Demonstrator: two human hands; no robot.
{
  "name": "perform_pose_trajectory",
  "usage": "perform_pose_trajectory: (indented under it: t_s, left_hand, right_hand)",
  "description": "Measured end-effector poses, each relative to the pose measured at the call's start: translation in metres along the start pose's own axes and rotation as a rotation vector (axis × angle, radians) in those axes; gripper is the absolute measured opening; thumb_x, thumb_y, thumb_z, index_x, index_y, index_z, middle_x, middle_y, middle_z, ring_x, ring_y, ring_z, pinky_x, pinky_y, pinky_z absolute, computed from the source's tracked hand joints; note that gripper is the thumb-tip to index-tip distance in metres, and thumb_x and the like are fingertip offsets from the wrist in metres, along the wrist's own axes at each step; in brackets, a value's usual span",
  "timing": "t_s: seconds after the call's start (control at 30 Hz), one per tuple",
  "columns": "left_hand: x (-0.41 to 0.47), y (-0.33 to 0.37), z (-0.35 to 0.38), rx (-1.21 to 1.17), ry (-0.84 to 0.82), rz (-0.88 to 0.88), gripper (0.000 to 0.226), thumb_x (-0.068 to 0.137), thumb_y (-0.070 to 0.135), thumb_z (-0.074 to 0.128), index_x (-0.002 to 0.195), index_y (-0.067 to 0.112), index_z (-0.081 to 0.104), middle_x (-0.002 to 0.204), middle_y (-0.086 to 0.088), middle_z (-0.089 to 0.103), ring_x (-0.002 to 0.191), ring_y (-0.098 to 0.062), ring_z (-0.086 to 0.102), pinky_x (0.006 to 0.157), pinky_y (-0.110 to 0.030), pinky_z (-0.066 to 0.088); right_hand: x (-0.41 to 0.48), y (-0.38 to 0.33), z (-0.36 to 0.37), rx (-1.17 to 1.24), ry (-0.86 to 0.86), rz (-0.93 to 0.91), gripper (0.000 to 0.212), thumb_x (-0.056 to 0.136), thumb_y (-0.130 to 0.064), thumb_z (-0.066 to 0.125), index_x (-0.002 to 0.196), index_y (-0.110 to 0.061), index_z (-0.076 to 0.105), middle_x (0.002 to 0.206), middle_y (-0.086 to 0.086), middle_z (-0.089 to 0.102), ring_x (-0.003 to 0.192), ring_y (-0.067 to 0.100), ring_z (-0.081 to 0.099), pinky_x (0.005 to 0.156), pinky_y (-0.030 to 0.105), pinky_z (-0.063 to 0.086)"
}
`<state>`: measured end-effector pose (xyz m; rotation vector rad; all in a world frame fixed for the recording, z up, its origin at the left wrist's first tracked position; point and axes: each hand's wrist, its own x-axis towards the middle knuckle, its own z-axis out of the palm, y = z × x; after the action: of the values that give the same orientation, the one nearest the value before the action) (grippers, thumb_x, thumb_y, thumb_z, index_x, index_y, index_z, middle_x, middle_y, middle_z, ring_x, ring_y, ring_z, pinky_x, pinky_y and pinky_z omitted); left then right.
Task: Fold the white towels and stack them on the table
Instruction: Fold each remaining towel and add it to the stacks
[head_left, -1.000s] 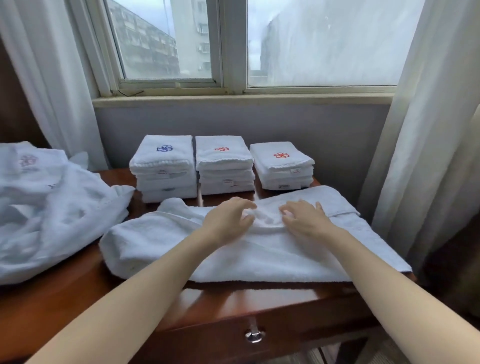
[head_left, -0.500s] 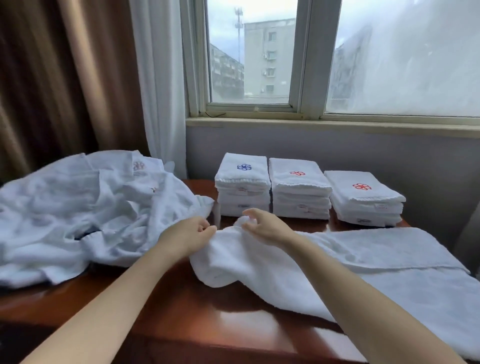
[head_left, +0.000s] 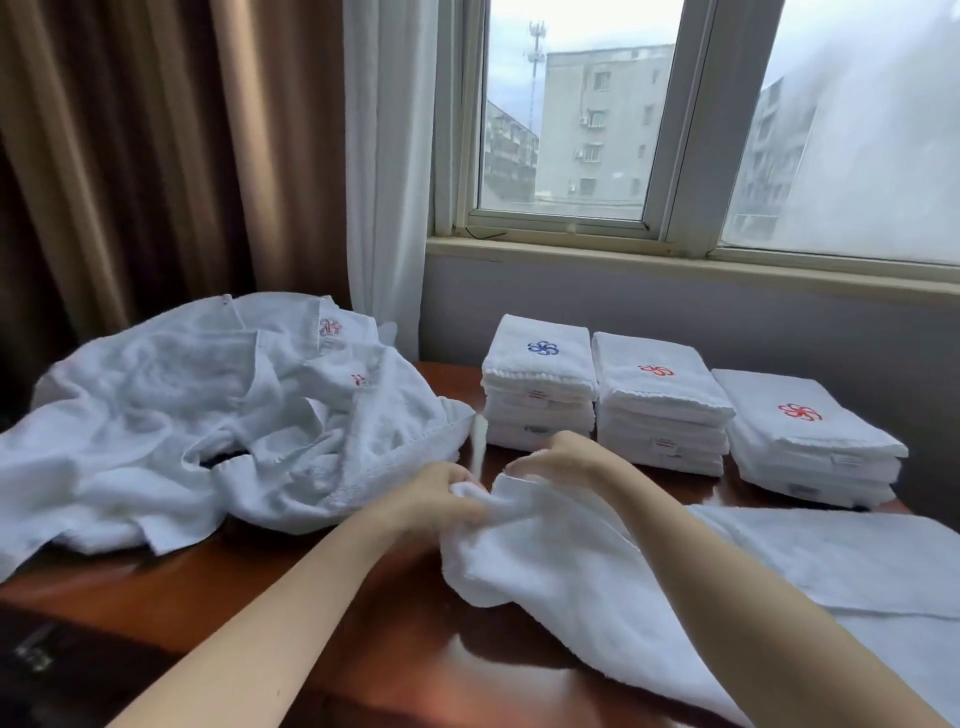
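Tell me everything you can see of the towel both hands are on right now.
The towel is plain white terry, thick and fluffy, with no emblem showing. It lies partly folded lengthwise on the wooden table and runs off the frame's right edge. Its left end is bunched: the left hand grips that end and the right hand pinches its edge just beside it. The right forearm crosses above the towel.

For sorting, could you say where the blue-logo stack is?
Head view: the blue-logo stack stands leftmost of three under the window, beside the loose pile.
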<state>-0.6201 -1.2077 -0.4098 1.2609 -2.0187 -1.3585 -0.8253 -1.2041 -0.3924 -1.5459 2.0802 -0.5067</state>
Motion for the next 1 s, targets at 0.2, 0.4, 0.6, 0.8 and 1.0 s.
perform_pose_trajectory:
  t_s: [0.2, 0.4, 0.6, 0.8, 1.0]
  left_hand:
    - [0.01, 0.02, 0.006, -0.167, 0.065, 0.02, 0.03, 0.091, 0.023, 0.047, 0.086, 0.0, 0.065, 0.071, 0.005, 0.065, 0.064, -0.01, 0.06, 0.061, -0.022, 0.046]
    - [0.018, 0.038, 0.018, -0.076, 0.203, 0.064, 0.013, 0.093, 0.011, 0.047, 0.101, 0.02, 0.053, 0.103, 0.0, 0.056, 0.093, -0.015, 0.055, 0.092, -0.038, 0.049]
    - [-0.001, 0.067, 0.018, -0.337, -0.038, -0.112, 0.032, 0.095, 0.041, 0.038, 0.115, 0.022, 0.055, 0.099, -0.009, 0.074, 0.074, -0.026, 0.074, 0.059, -0.029, 0.057]
    - [-0.023, 0.082, 0.002, -0.107, -0.086, -0.089, 0.033, 0.09, 0.032, 0.033, 0.091, 0.018, 0.063, 0.078, 0.0, 0.069, 0.053, -0.017, 0.065, 0.043, -0.017, 0.037]
    - [-0.031, 0.088, 0.001, 0.355, -0.052, -0.012, 0.015, 0.091, 0.024, 0.049, 0.079, 0.014, 0.05, 0.069, -0.004, 0.032, 0.048, -0.015, 0.025, 0.041, -0.019, 0.019]
  right_hand:
    - [-0.011, -0.005, -0.016, 0.117, 0.086, -0.156, 0.015, 0.083, -0.024, 0.062, 0.07, -0.017, 0.065, 0.069, -0.004, 0.061, 0.063, 0.013, 0.052, 0.055, 0.023, 0.04]
    - [-0.046, 0.002, -0.043, 0.632, 0.185, -0.423, 0.008, 0.093, -0.011, 0.064, 0.087, -0.016, 0.066, 0.08, -0.003, 0.064, 0.069, 0.002, 0.056, 0.059, 0.01, 0.04]
    - [-0.074, 0.003, -0.066, 0.915, 0.151, -0.607, 0.024, 0.09, 0.008, 0.058, 0.083, -0.015, 0.06, 0.081, -0.006, 0.062, 0.075, 0.004, 0.057, 0.072, 0.014, 0.042]
    - [-0.088, -0.008, -0.075, 1.126, 0.119, -0.62, 0.035, 0.086, 0.009, 0.05, 0.072, -0.022, 0.061, 0.072, -0.003, 0.056, 0.069, 0.015, 0.05, 0.064, 0.029, 0.036]
    - [-0.1, -0.021, -0.077, 1.108, 0.113, -0.612, 0.022, 0.07, -0.002, 0.051, 0.067, -0.022, 0.061, 0.066, -0.003, 0.053, 0.059, 0.011, 0.05, 0.052, 0.02, 0.038]
